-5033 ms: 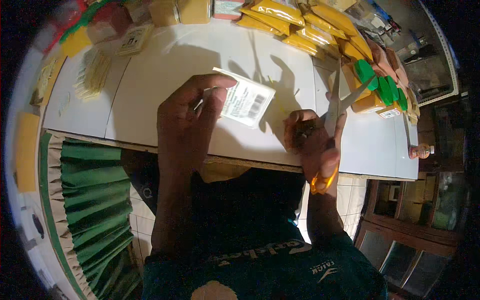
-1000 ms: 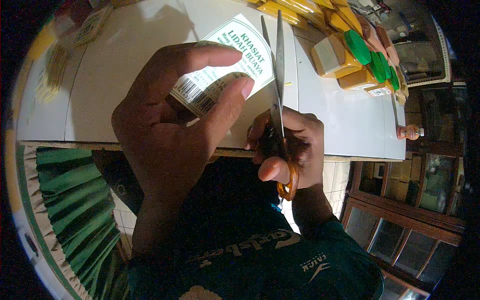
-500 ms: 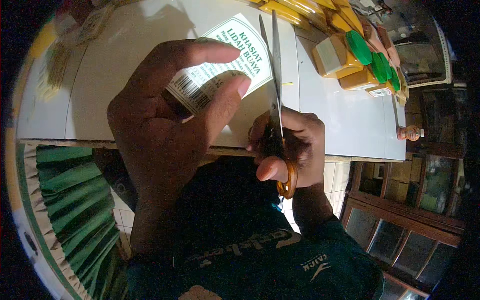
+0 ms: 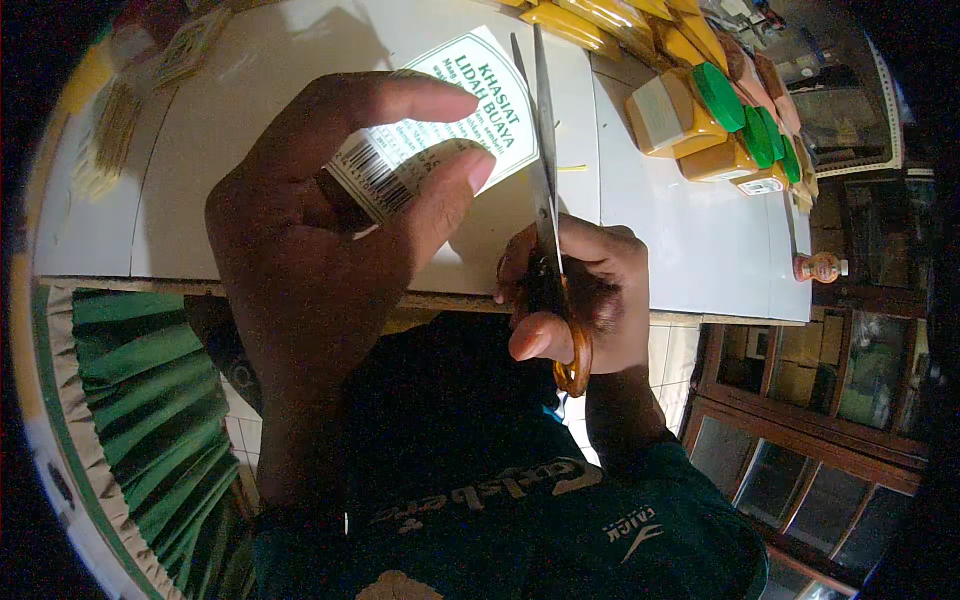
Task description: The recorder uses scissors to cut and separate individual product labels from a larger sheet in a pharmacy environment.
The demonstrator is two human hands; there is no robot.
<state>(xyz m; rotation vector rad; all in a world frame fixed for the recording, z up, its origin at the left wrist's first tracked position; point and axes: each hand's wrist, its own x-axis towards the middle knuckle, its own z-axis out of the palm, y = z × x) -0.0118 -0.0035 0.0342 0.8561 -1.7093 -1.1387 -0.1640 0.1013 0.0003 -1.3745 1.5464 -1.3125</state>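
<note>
My left hand point(image 4: 300, 210) holds a white paper label point(image 4: 495, 125) with green print, a green border and a barcode between thumb and fingers, above the white table. In my right hand point(image 4: 610, 285) is a pair of scissors point(image 4: 545, 130) with amber handles. Its blades point away from me, slightly parted at the tips, and run close along the label's right edge. Whether they touch the paper I cannot tell. My right thumb lies by the handle loop; part of the grip is hidden by the fingers. A thin yellow strip point(image 4: 571, 168) lies just right of the blades.
Jars with green lids point(image 4: 715, 97) and orange-yellow contents stand at the right of the white table point(image 4: 680, 240). Yellow packets point(image 4: 575, 30) lie at the far edge. Stacked papers point(image 4: 115, 150) sit at the left, a small bottle point(image 4: 820, 267) at the right. A wooden glass-paned cabinet point(image 4: 800, 470) stands beyond.
My left hand and the label have shifted slightly left. The scissor blades have tilted a little left too, and more of the yellow strip shows beside them.
</note>
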